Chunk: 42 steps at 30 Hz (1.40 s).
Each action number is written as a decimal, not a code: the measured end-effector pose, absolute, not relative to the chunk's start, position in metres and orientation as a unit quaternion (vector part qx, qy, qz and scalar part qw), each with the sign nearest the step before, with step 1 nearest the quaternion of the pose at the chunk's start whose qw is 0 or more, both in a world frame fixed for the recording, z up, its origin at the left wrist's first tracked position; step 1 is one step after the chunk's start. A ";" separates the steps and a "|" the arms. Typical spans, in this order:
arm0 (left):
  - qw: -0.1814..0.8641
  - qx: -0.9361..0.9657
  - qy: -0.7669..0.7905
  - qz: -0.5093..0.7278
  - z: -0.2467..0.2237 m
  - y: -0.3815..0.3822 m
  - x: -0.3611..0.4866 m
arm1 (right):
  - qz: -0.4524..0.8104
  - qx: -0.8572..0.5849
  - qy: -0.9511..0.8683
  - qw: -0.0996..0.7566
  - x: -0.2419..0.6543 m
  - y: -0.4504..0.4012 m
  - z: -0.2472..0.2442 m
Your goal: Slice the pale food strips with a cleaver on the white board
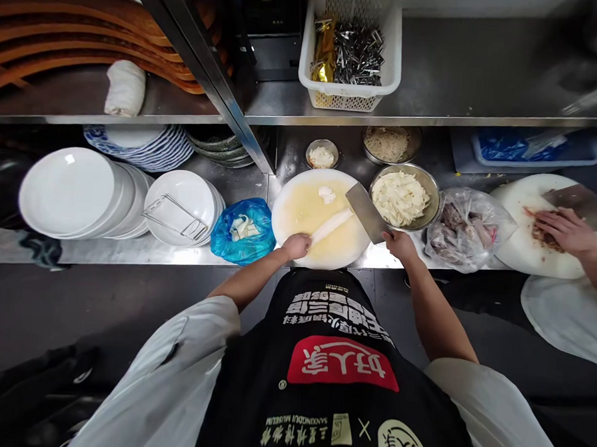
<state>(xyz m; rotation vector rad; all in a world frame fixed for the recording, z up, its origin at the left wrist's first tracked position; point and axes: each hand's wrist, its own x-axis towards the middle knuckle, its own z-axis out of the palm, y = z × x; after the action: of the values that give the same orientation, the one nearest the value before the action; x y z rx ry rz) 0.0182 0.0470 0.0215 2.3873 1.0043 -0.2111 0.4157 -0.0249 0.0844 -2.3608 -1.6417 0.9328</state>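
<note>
A round cutting board lies in front of me. My left hand is closed on the near end of a long white piece of food, which slants across the board. In my right hand is the handle of a broad cleaver; its blade reaches over the board's right side, by the far end of the white piece. A small white lump rests toward the back of the board. To the right of the board, a metal bowl holds pale sliced pieces.
Left of the board are a blue bag and stacked white plates. Small bowls stand behind. At right are a clear bag and a co-worker's hands with a cleaver. A shelf edge overhangs the back.
</note>
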 end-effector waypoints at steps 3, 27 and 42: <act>0.299 0.869 0.390 -0.052 0.023 0.046 0.016 | 0.322 -0.778 -0.537 0.053 0.402 -0.048 0.087; 0.489 0.682 0.520 0.162 0.049 0.037 0.022 | 0.370 -0.804 -0.462 0.055 0.387 -0.114 0.079; 0.654 0.429 0.505 0.366 0.167 0.112 0.068 | 0.367 -0.797 -0.473 0.080 0.371 -0.094 0.075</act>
<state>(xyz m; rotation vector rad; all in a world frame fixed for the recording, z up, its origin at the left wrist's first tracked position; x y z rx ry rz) 0.0683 0.1119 0.1669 0.9731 1.1453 0.8300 0.3710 -0.0937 0.0754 -2.3839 -1.4130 1.0971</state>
